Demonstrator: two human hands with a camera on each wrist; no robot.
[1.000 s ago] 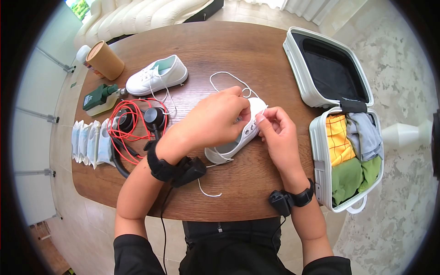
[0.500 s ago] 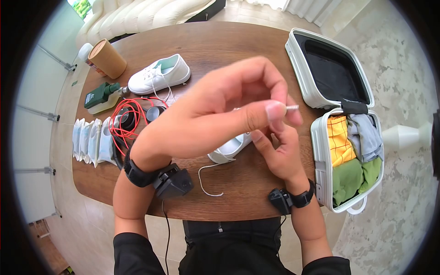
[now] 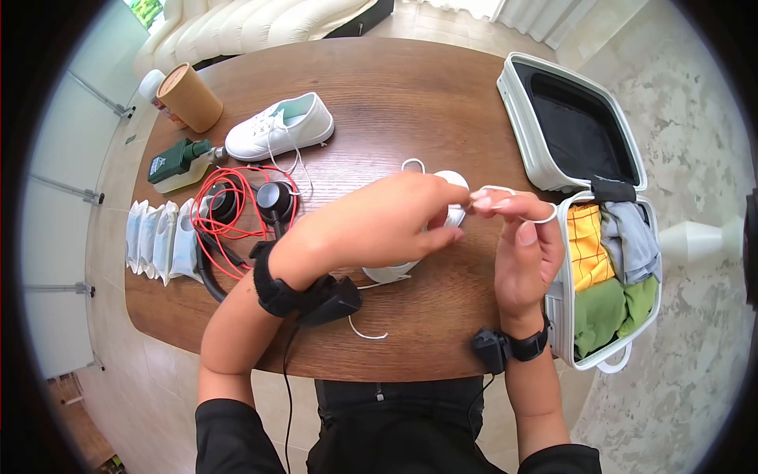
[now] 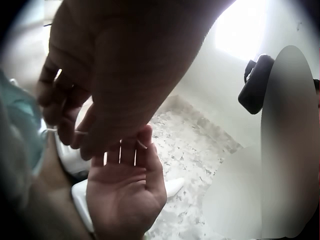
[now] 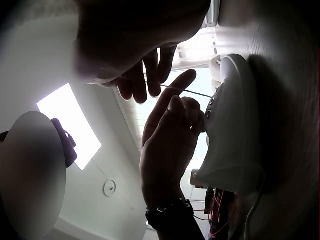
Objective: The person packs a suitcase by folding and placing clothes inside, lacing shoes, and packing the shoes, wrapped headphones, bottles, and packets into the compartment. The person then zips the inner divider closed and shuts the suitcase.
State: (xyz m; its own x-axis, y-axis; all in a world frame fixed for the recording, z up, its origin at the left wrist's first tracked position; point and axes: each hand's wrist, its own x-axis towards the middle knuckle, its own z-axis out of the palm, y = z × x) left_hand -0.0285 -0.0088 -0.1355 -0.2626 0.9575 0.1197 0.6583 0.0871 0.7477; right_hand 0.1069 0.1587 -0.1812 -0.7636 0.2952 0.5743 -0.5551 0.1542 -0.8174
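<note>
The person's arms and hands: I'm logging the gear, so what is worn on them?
Black sleeves leave the forearms bare. Each wrist carries a black strap with a boxy black camera and a thin black cable. The left hand and right hand wear no gloves.

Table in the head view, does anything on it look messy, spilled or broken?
The red cord lies in jumbled loops over the black headphones, untidy beside the neat row of packs. A white lace end trails on the table by the nearer shoe, likely part of the lacing. No visible spill or damage.
</note>
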